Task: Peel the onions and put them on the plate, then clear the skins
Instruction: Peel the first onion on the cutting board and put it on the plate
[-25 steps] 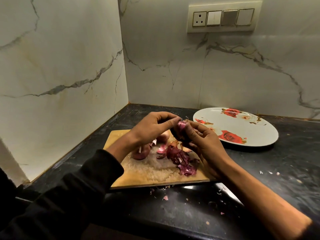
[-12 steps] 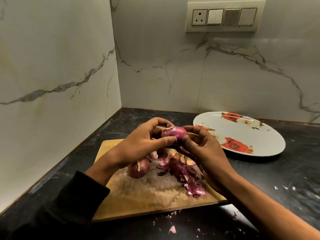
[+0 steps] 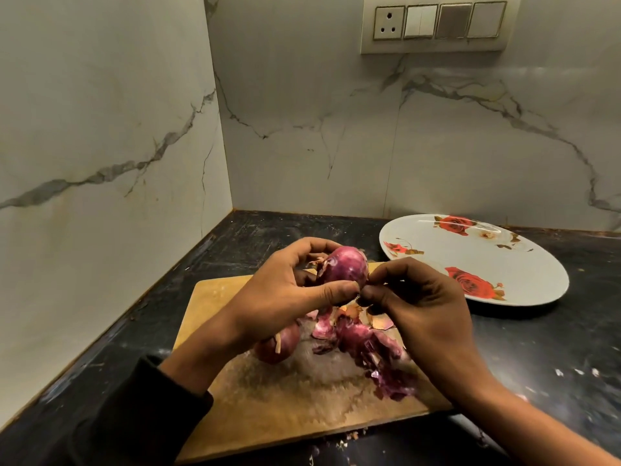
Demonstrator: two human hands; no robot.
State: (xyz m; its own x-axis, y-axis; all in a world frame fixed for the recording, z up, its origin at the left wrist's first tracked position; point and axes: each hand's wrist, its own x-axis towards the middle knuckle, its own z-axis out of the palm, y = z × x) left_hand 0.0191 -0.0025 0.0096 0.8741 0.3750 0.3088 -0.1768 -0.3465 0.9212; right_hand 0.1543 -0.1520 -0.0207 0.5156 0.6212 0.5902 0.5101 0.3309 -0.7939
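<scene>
- Onion point(image 3: 344, 269) is gripped in left hand point(image 3: 285, 294), held in the air above the cutting board point(image 3: 279, 408); thumb underneath, fingers curled over the top/far side.
- Right hand point(image 3: 423, 307) is closed to a pinch at the onion's lower edge, approx. 4 o'clock on the bulb; a bit of skin seems to be caught betw. thumb & forefinger, though the scrap itself is too small to be made out.
- A 2nd onion point(image 3: 277, 344), skin on, is seen lying on the board at approx. 7 o'clock from the held one, partly hidden under the left wrist.
- Peeled skins point(image 3: 366, 344) are piled on the board at 5 o'clock from the held onion, right below the right hand.
- Plate point(image 3: 470, 260) is set on the counter point(image 3: 537, 348) at approx. 3 o'clock, just beside the board; nothing is seen on it yet.
- Step judged: outer skin being stripped, early in the task.
- Risks, as judged:
  - thin dry skin may be torn short if pulled too sharply, so patches would be left on the bulb
  - smooth bulb may be squeezed out of the left grip if pull & hold are not balanced; it would then be dropped onto the board or rolled off to the counter
  - the loose onion may be nudged by the left wrist & sent rolling
  - flakes may be scattered past the board edge; some specks are already seen on the counter at 4–5 o'clock, so more clearing would be needed.
</scene>
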